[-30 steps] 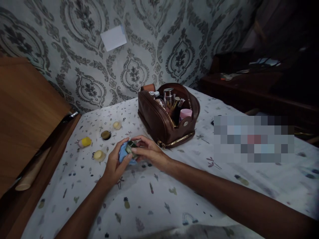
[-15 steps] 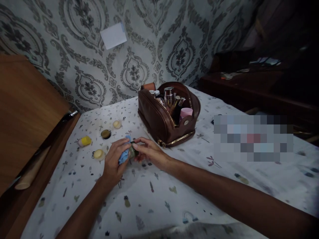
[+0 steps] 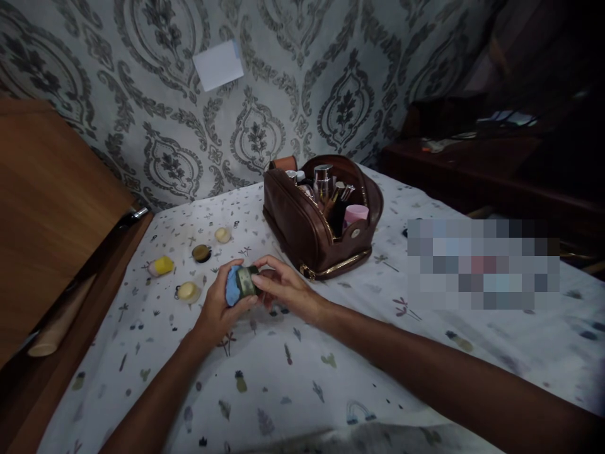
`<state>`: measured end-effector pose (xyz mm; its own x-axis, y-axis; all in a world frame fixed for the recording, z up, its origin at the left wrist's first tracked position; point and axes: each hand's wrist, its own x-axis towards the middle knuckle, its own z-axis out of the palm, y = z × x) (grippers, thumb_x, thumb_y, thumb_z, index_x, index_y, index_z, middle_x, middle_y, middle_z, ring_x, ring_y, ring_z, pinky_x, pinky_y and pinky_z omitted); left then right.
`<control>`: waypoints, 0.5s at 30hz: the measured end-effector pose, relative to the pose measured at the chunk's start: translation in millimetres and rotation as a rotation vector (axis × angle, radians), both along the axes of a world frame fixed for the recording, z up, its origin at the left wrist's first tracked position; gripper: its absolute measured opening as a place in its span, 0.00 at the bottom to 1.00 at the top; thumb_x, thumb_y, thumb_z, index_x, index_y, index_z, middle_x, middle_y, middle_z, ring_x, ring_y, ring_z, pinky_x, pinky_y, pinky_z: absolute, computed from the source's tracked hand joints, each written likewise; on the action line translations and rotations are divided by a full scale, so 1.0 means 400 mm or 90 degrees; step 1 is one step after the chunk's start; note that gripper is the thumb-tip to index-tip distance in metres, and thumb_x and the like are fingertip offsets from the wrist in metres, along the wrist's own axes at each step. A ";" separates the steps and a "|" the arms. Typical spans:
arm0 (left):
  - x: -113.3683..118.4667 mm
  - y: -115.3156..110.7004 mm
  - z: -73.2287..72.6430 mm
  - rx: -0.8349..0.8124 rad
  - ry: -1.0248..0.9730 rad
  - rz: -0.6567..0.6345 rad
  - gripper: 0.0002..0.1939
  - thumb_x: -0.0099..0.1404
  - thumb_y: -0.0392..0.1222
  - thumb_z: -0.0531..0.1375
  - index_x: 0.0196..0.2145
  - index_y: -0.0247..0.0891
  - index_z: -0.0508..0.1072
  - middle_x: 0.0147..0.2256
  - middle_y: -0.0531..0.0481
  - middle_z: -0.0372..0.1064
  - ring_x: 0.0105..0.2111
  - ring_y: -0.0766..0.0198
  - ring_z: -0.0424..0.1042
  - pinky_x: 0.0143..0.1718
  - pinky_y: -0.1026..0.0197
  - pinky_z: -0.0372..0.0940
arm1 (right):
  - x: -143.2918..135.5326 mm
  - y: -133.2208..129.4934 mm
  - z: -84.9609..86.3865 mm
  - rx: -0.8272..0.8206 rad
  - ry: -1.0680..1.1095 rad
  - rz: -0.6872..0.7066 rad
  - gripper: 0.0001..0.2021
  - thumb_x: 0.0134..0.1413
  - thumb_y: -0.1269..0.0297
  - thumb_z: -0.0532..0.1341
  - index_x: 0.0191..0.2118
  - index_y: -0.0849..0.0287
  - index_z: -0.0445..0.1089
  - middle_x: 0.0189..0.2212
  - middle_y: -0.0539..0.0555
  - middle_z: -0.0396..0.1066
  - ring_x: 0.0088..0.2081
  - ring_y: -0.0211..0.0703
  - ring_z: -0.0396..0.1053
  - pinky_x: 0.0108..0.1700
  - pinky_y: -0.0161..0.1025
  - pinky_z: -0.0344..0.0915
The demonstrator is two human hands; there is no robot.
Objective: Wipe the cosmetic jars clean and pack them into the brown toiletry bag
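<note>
A small dark-green jar (image 3: pixel 246 282) is held on its side above the bed sheet, between both hands. My right hand (image 3: pixel 290 287) grips its dark end with thumb and fingers. My left hand (image 3: pixel 218 306) is closed round the other end, pressing a bunched blue cloth (image 3: pixel 232 287) against it. The left thumb lies along the jar's lower side. Left of the hands, a small cream-coloured pot (image 3: pixel 188 291), a dark round pot (image 3: pixel 201 253), another pale pot (image 3: pixel 222 235) and a yellow-capped container (image 3: pixel 161 266) rest on the sheet.
Just beyond my right hand stands an open brown toiletry bag (image 3: pixel 302 221) full of cosmetics, including a pink-lidded container (image 3: pixel 355 214). A wooden panel (image 3: pixel 51 208) rises at the left edge. Patterned wallpaper (image 3: pixel 258 126) backs the bed, and a blurred-out patch covers the right side.
My left fingers have shifted off the front of the cloth, so more of the cloth and the jar's side now shows. My right hand keeps its grip on the jar.
</note>
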<state>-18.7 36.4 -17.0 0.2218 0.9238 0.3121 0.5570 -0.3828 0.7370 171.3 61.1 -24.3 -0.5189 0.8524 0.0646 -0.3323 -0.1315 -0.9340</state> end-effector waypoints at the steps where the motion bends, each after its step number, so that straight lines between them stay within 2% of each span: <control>1: 0.001 -0.001 0.000 -0.019 -0.018 -0.003 0.31 0.64 0.56 0.63 0.58 0.40 0.61 0.40 0.49 0.70 0.35 0.59 0.71 0.39 0.58 0.68 | 0.001 0.000 0.002 0.016 -0.005 0.002 0.26 0.47 0.41 0.69 0.43 0.54 0.63 0.25 0.42 0.66 0.24 0.34 0.66 0.26 0.32 0.62; 5: 0.009 0.000 0.007 -0.106 -0.119 -0.018 0.30 0.62 0.54 0.65 0.57 0.41 0.62 0.42 0.50 0.70 0.39 0.58 0.72 0.39 0.59 0.68 | 0.004 0.009 -0.006 0.103 -0.037 -0.020 0.24 0.51 0.44 0.67 0.47 0.53 0.63 0.28 0.44 0.63 0.26 0.35 0.63 0.25 0.32 0.61; 9: 0.014 0.006 0.009 -0.212 -0.222 -0.030 0.27 0.60 0.50 0.68 0.54 0.41 0.67 0.44 0.50 0.72 0.43 0.58 0.73 0.43 0.62 0.68 | 0.002 0.014 -0.017 0.260 -0.078 -0.099 0.20 0.54 0.53 0.68 0.48 0.56 0.65 0.35 0.48 0.67 0.37 0.38 0.66 0.38 0.36 0.65; 13: -0.003 0.013 -0.014 -0.285 -0.339 -0.102 0.27 0.59 0.47 0.70 0.54 0.41 0.70 0.46 0.48 0.73 0.47 0.57 0.72 0.49 0.62 0.67 | 0.011 0.002 -0.009 0.376 -0.150 -0.127 0.17 0.58 0.59 0.66 0.51 0.57 0.66 0.42 0.52 0.70 0.43 0.42 0.68 0.44 0.38 0.66; 15: -0.014 0.014 -0.027 -0.325 -0.391 -0.122 0.28 0.59 0.47 0.70 0.55 0.43 0.70 0.45 0.48 0.74 0.44 0.58 0.73 0.45 0.62 0.68 | 0.018 -0.003 -0.002 0.422 -0.181 -0.140 0.17 0.60 0.59 0.65 0.53 0.56 0.67 0.45 0.54 0.70 0.44 0.42 0.68 0.42 0.37 0.67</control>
